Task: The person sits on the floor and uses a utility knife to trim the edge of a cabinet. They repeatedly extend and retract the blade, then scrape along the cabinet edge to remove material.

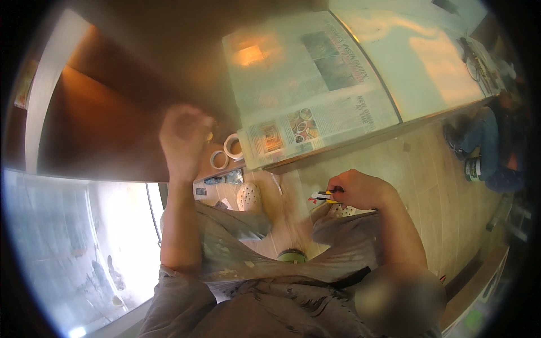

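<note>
Yellow-and-black utility knife (325, 195) sits grasped in the right hand (360, 188) above the tiled floor (428, 186), while the left hand (183, 135), clenched, is raised near two white tape rolls (226, 151).

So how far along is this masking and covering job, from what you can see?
Done: newspaper already covers the floor by the wooden edge. In hand: the right hand holds a yellow utility knife, while the left hand is raised against the brown wooden panel. Left: two tape rolls lie below, and the tiled floor is bare.
</note>
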### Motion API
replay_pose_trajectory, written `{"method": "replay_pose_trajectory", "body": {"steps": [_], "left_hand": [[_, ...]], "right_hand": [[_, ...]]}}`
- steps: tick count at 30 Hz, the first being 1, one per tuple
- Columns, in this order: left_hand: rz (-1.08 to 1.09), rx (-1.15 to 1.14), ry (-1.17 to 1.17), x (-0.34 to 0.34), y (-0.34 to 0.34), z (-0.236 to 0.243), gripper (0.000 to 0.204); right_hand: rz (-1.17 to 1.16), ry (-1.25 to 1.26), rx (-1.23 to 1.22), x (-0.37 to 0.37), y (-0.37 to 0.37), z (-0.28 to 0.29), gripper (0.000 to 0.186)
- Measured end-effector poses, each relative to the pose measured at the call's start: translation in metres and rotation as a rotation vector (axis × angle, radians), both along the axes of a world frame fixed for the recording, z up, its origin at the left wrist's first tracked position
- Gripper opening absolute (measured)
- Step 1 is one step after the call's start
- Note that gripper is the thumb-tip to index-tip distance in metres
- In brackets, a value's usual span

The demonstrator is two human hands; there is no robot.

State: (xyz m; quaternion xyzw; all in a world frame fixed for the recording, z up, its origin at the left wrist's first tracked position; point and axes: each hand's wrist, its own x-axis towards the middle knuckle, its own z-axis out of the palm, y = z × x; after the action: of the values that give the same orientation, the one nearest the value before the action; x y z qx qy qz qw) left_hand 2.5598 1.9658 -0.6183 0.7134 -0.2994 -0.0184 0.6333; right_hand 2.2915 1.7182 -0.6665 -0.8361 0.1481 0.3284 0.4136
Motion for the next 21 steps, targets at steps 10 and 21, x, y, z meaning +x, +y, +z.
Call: {"method": "replay_pose_trajectory", "body": {"steps": [10,21], "left_hand": [[0.030,0.362,0.014,0.007,-0.015,-0.038,0.037],[0.177,0.317,-0.217,0.007,-0.015,-0.026,0.037]], "right_hand": [[-0.037,-0.078,0.022,-0.005,0.013,0.004,0.020],[-0.050,-0.128,0.022,-0.013,0.015,0.008,0.019]]}}
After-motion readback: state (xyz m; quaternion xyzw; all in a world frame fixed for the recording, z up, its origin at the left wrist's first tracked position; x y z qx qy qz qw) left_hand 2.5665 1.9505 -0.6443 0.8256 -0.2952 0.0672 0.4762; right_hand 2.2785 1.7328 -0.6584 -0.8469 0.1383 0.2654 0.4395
